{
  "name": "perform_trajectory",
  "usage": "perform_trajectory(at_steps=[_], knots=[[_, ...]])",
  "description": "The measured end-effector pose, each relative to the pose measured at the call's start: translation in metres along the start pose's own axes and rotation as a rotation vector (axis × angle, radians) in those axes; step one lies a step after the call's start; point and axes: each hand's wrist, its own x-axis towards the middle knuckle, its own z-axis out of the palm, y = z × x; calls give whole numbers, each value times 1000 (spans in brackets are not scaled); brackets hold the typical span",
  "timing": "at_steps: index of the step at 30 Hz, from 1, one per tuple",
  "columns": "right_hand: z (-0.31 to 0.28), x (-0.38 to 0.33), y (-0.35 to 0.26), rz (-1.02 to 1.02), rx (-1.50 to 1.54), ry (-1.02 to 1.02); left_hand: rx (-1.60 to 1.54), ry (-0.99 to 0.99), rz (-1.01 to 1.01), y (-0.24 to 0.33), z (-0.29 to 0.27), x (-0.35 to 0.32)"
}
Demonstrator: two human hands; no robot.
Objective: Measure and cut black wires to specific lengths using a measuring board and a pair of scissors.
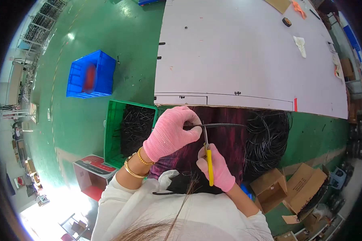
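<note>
My left hand (171,132), in a pink knit glove, pinches a thin black tube (225,125) between thumb and fingertips. The tube stretches out to the right, over my lap. Yellow-handled scissors (210,164) are gripped in my gloved right hand (220,170), blades pointing away from me. Those blades cross the tube just right of my left fingertips; whether they have cut into it I cannot tell. A large bundle of long black tubing (267,140) hangs to the right. Short black pieces (137,122) fill much of a green crate (107,138) by my left hand.
Ahead stands a white table (229,60) with marked lines, a roll of black tape (286,22) and an orange glove (299,9). On the green floor are a blue crate (102,74), a red-and-white box (86,182) at left and open cardboard boxes (305,184) at right.
</note>
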Motion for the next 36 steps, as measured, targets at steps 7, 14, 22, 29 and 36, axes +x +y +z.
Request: perform_trajectory(at_steps=[7, 14, 22, 29, 36], knots=[[3, 1, -3, -22, -33, 11, 11, -1, 33, 2, 2, -3], [13, 9, 19, -22, 135, 46, 20, 4, 54, 1, 1, -1], [11, 4, 10, 43, 61, 72, -99, -47, -33, -3, -1, 1], [8, -7, -1, 2, 53, 27, -584, -370, -15, -6, -1, 13], [3, -11, -2, 143, 116, 44, -729, -547, -41, -15, -4, 19]])
